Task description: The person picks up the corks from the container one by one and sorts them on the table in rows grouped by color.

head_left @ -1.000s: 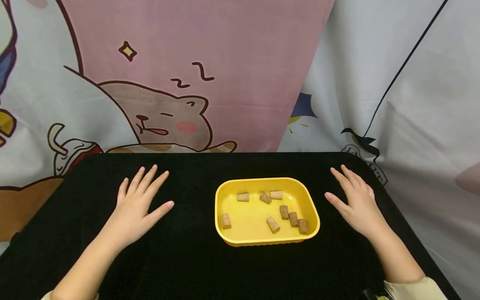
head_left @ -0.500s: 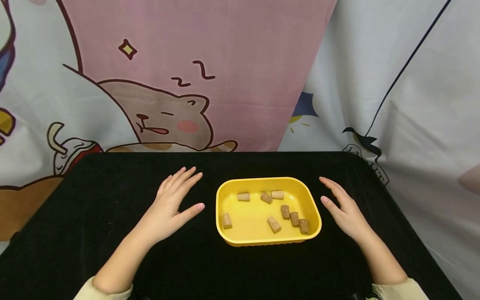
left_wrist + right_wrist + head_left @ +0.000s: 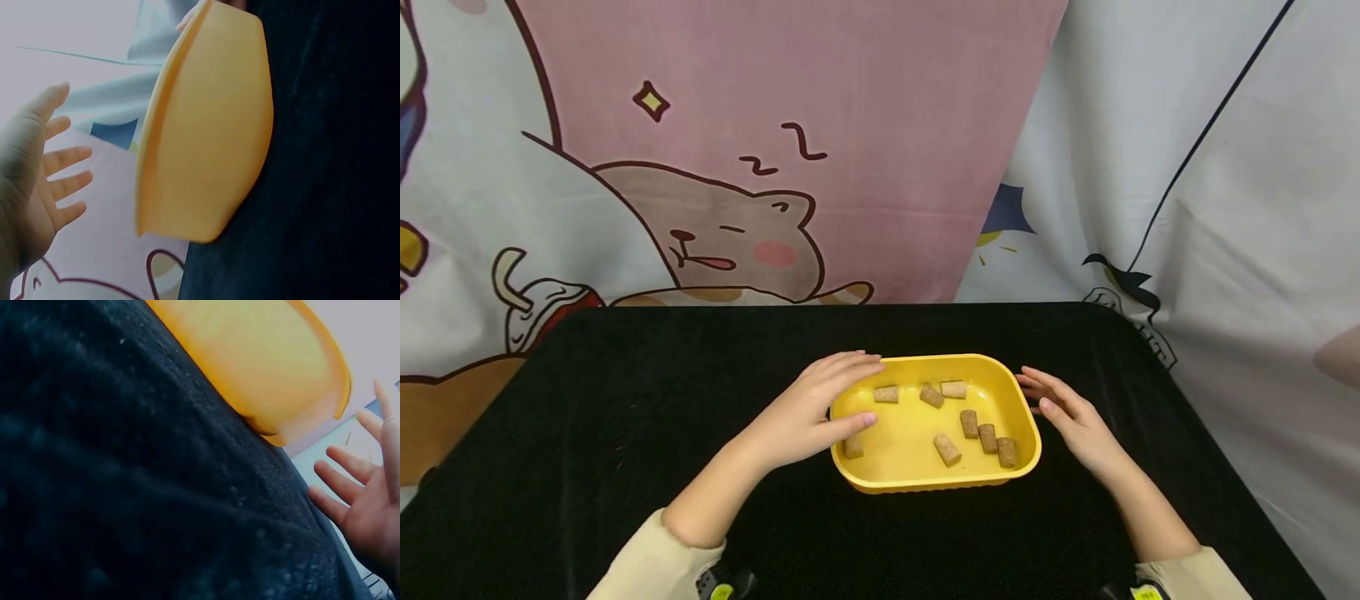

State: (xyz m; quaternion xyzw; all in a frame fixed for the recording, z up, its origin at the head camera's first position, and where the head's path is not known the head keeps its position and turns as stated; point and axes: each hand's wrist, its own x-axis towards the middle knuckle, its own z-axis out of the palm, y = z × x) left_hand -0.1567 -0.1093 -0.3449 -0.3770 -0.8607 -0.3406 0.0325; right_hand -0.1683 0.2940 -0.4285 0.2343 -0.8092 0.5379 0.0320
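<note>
A yellow plastic tray [image 3: 925,482] with rounded corners sits on a black-covered table, several small corks [image 3: 947,449] lying loose inside it. My left hand [image 3: 820,408] reaches over the tray's left end with its fingers extended, overlapping the rim in the head view and partly covering one cork [image 3: 853,447]. In the left wrist view that hand [image 3: 37,175] hovers apart from the tray wall [image 3: 206,125], holding nothing. My right hand [image 3: 1071,417] is close beside the tray's right end, fingers loosely bent. The right wrist view shows that hand [image 3: 369,494] spread, with a gap to the tray [image 3: 269,362].
The black cloth [image 3: 625,400] covers the table up to its far edge. Behind that edge hangs a printed curtain [image 3: 887,167] with a sleeping cartoon animal. Dark wrist devices [image 3: 722,585] sit at the sleeves.
My left hand has moved right, from the bare cloth to over the tray's left end. My right hand has come slightly left to the right rim. The tray and corks stay put.
</note>
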